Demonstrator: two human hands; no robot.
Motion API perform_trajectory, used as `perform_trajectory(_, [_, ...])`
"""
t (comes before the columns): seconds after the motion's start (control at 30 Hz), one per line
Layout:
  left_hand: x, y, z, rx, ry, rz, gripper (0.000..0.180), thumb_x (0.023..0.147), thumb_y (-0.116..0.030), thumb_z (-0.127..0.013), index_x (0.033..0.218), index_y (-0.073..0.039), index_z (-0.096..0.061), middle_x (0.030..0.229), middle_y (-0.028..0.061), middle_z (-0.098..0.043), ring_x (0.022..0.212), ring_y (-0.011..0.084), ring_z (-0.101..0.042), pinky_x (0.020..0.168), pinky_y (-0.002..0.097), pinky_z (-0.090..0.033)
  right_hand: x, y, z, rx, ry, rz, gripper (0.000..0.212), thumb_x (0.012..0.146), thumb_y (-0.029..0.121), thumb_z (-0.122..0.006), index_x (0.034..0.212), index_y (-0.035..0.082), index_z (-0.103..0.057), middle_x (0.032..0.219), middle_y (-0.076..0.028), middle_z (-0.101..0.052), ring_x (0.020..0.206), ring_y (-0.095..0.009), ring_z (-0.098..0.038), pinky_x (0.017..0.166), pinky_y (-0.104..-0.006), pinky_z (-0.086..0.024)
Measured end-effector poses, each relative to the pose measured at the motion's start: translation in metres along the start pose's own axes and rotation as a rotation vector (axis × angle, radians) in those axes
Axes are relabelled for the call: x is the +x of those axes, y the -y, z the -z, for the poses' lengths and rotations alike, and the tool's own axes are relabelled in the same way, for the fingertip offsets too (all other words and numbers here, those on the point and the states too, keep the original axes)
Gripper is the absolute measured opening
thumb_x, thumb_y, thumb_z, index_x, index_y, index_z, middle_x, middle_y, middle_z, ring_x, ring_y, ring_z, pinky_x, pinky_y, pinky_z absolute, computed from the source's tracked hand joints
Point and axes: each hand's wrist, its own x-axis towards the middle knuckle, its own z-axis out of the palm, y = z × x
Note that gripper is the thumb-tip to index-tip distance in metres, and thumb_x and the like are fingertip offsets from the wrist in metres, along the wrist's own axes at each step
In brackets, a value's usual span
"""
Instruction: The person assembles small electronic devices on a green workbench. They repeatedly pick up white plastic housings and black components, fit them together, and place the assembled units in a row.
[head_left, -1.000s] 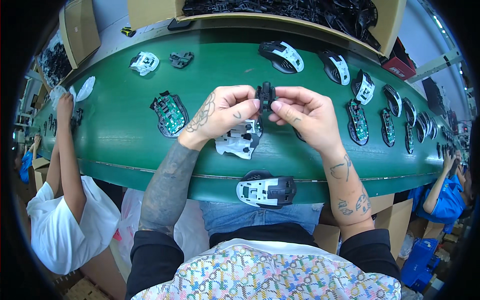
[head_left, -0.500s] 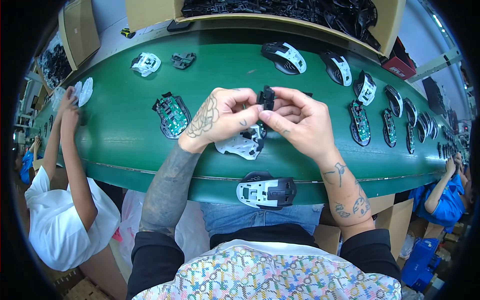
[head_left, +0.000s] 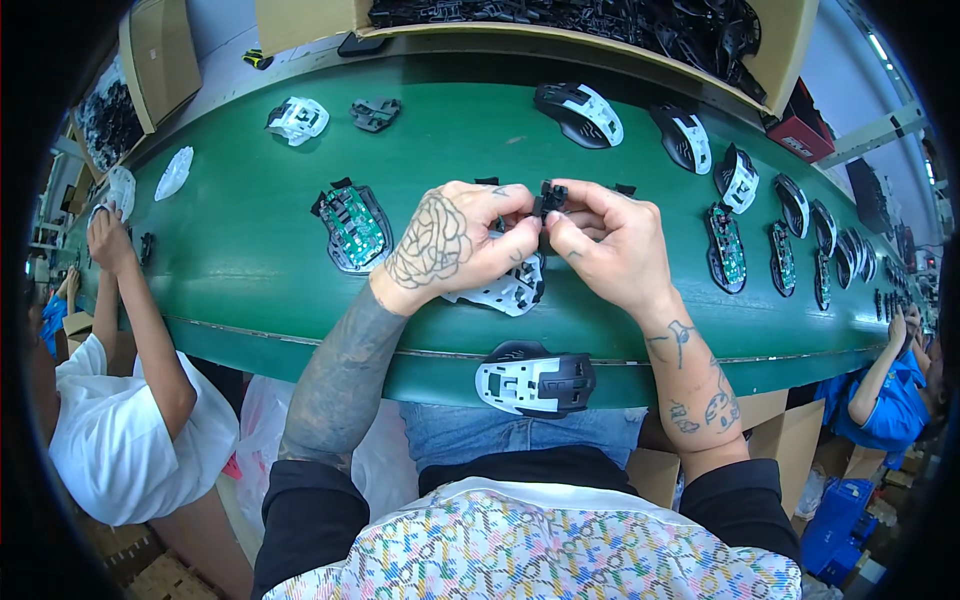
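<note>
Between the fingertips of both hands is a small black plastic part (head_left: 549, 200), held above the green bench. My left hand (head_left: 462, 240) pinches it from the left, and my right hand (head_left: 612, 240) grips it from the right. Under my left hand a white plastic mouse shell (head_left: 508, 292) lies partly hidden. To the left of that hand rests a mouse base with a green circuit board (head_left: 356, 226). A white-and-black mouse cover (head_left: 533, 380) sits at the bench's near edge, between my forearms.
Several mouse covers (head_left: 588, 115) and bases with circuit boards (head_left: 727, 250) line the green bench (head_left: 440, 140) to the right. A white shell (head_left: 297, 120) and a dark part (head_left: 376, 114) lie at the far left. Behind stands a cardboard box (head_left: 310, 24) of black parts. A co-worker's hand (head_left: 108, 238) works at left.
My hands have shifted slightly right with the black part, which is now turned differently. The items on the bench have slid a little to the right. The co-worker's hands have moved left and lower.
</note>
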Motion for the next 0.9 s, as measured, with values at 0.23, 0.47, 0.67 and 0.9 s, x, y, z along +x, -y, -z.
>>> perform_trajectory(0.23, [0.002, -0.008, 0.013, -0.167, 0.068, 0.170, 0.018, 0.083, -0.012, -0.060, 0.072, 0.000, -0.054, 0.057, 0.0058, -0.053, 0.050, 0.0090, -0.048, 0.047, 0.0284, -0.037, 0.003, -0.002, 0.004, 0.331, 0.025, -0.172, 0.026, 0.083, 0.005, -0.064, 0.108, -0.002, -0.063, 0.088, -0.008, -0.068, 0.076, -0.011, -0.067, 0.068, -0.0222, -0.054])
perform_trajectory(0.47, [0.004, -0.001, 0.012, -0.171, -0.227, 0.426, 0.033, 0.090, -0.031, -0.059, 0.085, 0.001, -0.064, 0.061, 0.0046, -0.059, 0.056, 0.0093, -0.054, 0.053, 0.0272, -0.044, 0.015, 0.001, 0.021, 0.736, 0.150, -0.446, 0.027, 0.092, 0.012, -0.054, 0.114, -0.003, -0.059, 0.093, -0.011, -0.066, 0.078, -0.015, -0.067, 0.069, -0.0242, -0.056])
perform_trajectory(0.67, [0.010, 0.018, 0.026, -0.940, -0.441, 0.806, 0.065, 0.087, -0.068, -0.042, 0.095, -0.005, -0.058, 0.072, 0.0034, -0.058, 0.062, 0.0154, -0.056, 0.051, 0.0281, -0.046, 0.010, 0.000, 0.012, 0.628, 0.111, -0.372, 0.025, 0.092, 0.010, -0.058, 0.113, -0.003, -0.060, 0.091, -0.009, -0.066, 0.081, -0.014, -0.066, 0.072, -0.0243, -0.055])
perform_trajectory(0.9, [0.008, 0.031, 0.020, -1.442, -0.731, 0.669, 0.081, 0.079, -0.079, -0.038, 0.104, -0.003, -0.056, 0.093, 0.0120, -0.062, 0.074, 0.0246, -0.062, 0.063, 0.0337, -0.053, 0.005, 0.004, -0.004, -0.172, -0.104, 0.013, 0.017, 0.085, 0.010, -0.065, 0.100, 0.001, -0.066, 0.090, -0.009, -0.067, 0.074, -0.015, -0.065, 0.070, -0.0260, -0.053])
